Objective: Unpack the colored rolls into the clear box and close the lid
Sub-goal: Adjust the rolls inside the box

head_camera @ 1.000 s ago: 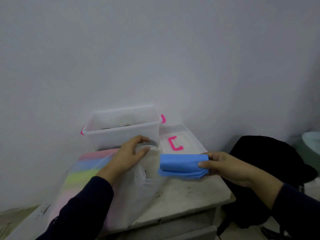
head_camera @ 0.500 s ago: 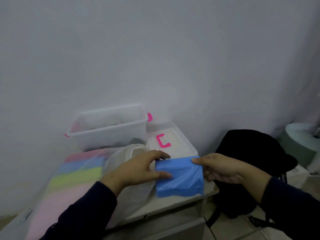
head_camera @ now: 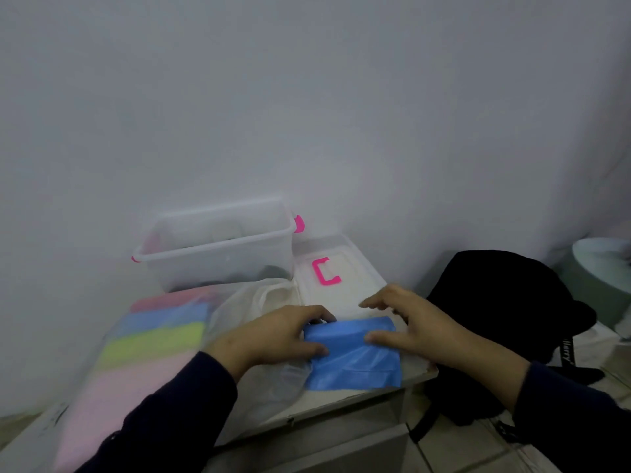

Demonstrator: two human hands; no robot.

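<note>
Flat blue plastic-wrapped roll pack [head_camera: 353, 353], held in air by right hand [head_camera: 416, 327] alone a second ago, now laid on white tabletop [head_camera: 341, 399] and pinned from both sides. Left hand [head_camera: 273, 336] curled over pack's left edge, thumb pressed on top. Right hand's thumb on pack's right side, fingers spread loose above. Clear plastic box with pink latches [head_camera: 218, 247] sat beyond left hand, lid with pink handle [head_camera: 327, 273] beyond right hand. Wrapper probably gets opened next, nothing boxed from this pack yet.
</note>
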